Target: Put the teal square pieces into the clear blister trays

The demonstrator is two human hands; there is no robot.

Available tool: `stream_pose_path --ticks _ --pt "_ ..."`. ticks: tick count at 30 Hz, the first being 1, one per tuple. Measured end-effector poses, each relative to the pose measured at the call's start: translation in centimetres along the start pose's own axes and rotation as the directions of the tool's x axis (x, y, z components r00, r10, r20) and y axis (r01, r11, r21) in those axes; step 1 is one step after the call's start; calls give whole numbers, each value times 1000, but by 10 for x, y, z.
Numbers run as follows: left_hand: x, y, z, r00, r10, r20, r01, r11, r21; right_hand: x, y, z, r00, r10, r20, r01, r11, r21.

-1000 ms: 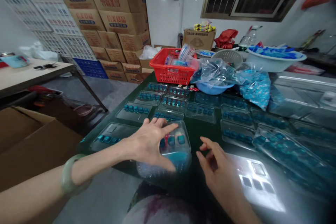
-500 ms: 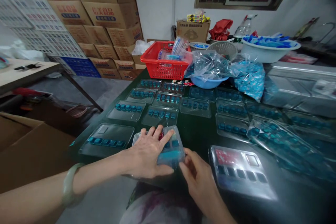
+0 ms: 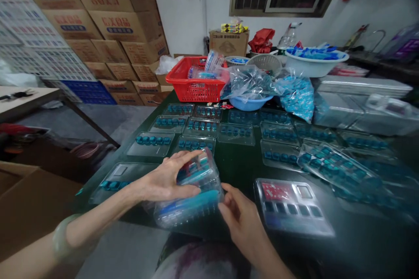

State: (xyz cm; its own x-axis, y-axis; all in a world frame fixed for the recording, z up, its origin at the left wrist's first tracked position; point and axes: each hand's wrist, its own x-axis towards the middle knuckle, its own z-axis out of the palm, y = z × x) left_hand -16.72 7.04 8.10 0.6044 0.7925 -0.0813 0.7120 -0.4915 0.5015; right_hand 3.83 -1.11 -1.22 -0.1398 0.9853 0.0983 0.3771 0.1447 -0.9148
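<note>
A clear plastic case [image 3: 186, 211] with blue and teal pieces inside is tipped up at the table's near edge. My left hand [image 3: 166, 176] grips it from the left, with the thumb across its front and the fingers over the top. At its right side, the bent thumb and fingers of my right hand [image 3: 240, 218] pinch the corner. The left wrist wears a pale green bangle [image 3: 60, 237]. Just right of my right hand lies a filled clear tray [image 3: 291, 209] with a red piece, a row of dark squares and a blue strip.
Several clear trays with teal cubes [image 3: 152, 140] lie in rows on the dark green table. A filled tray [image 3: 340, 168] rests aslant at the right. Behind stand a red basket [image 3: 199, 91], a blue bowl [image 3: 250, 103] and a teal bag [image 3: 296, 98]. Cardboard boxes [image 3: 111, 22] are stacked at the left.
The case has been tipped up from lying nearly flat, so its side now faces me. My left hand has gone from flat on top to gripping it. The view has shifted slightly.
</note>
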Motion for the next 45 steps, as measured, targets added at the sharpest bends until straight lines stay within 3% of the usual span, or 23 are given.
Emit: stream_pose_path --ticks 4,7,11,14,17,20,24,28,30,33,36,38,41,43,45 --pt "0 14 -17 999 -6 -49 10 996 85 -1 -5 -4 999 -13 -35 11 998 -64" --pt "6 37 -19 989 60 -137 -15 951 308 -5 -19 -17 995 16 -101 -1 989 150" --pt "26 80 0 972 206 -111 -127 863 489 -12 -40 -44 990 81 -115 -12 860 510" --pt "47 115 21 964 262 -41 -207 839 504 -21 -37 -67 954 209 -214 -42 801 597" --pt "70 142 45 951 310 -5 -271 839 472 -34 -18 -93 899 306 -313 -48 780 624" --pt "91 156 76 934 358 -3 -326 851 412 -48 6 -121 869 294 -398 -64 864 499" --pt "114 158 120 906 423 -31 -386 853 352 -60 42 -148 836 201 -510 -161 979 123" --pt "128 154 155 921 389 5 -364 859 360 -64 75 -151 786 149 -600 -367 894 -258" --pt "131 151 168 926 377 8 -350 853 387 -65 87 -149 781 136 -609 -406 851 -332" --pt "131 150 176 931 361 54 -357 871 338 -66 98 -149 806 137 -576 -388 858 -338" --pt "125 153 154 922 371 105 -386 899 206 -69 98 -156 804 117 -583 -389 845 -366" --pt "117 151 119 917 390 81 -398 904 157 -71 87 -163 773 78 -630 -403 828 -391" --pt "93 131 51 944 321 -80 -304 938 167 -70 57 -165 742 30 -669 -403 818 -411" --pt "68 105 11 972 194 -135 -171 971 168 -62 34 -158 783 28 -621 -359 835 -416" --pt "39 74 -13 988 65 -139 -42 986 163 -49 13 -142 872 25 -489 -253 878 -407"
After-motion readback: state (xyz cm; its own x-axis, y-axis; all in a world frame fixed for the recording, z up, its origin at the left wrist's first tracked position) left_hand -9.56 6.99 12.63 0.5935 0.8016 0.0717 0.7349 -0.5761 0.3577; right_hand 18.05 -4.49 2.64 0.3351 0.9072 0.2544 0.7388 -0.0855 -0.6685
